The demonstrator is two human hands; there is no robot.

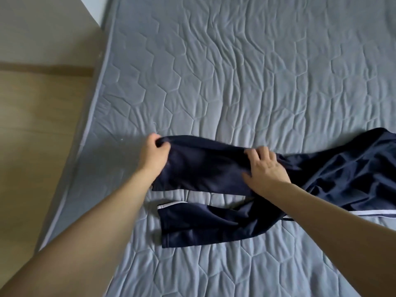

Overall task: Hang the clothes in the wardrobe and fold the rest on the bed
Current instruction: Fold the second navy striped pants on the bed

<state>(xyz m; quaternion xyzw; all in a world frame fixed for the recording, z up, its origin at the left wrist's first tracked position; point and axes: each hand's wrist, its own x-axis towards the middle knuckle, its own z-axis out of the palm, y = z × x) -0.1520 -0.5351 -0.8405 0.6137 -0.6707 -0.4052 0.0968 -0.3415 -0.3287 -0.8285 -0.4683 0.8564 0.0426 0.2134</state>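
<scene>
Dark navy trousers with white side stripes (205, 166) lie across the grey quilted bed (235, 71). My left hand (153, 153) pinches the cuff end of the upper leg and holds it lifted off the bed. My right hand (265, 170) holds the same leg further along, its fingers curled over the far edge of the cloth. The lower leg lies flat on the bed below them, cuff to the left. The waist part is crumpled at the right edge of the view.
The bed's left edge (94, 116) runs diagonally from top to bottom left. Beyond it is a light wooden floor (38, 116) and a pale wall at the top left.
</scene>
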